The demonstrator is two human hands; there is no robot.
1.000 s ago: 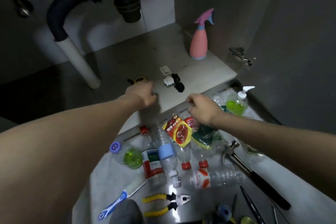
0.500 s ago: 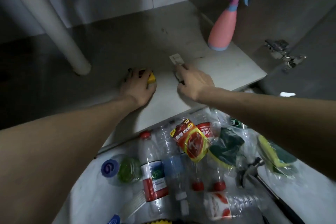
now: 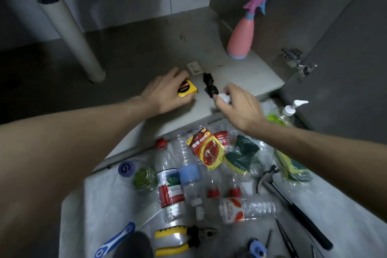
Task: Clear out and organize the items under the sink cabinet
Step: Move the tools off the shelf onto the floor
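Tape measure [image 3: 187,89] flat, label up, under left hand [image 3: 165,92]

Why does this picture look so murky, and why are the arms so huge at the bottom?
Head view: dim light, darkest in the cabinet's back left beside the white drain pipe; the wide lens stretches both forearms at the edges; the right hand is slightly motion-blurred; glare washes over the yellow-handled pliers.
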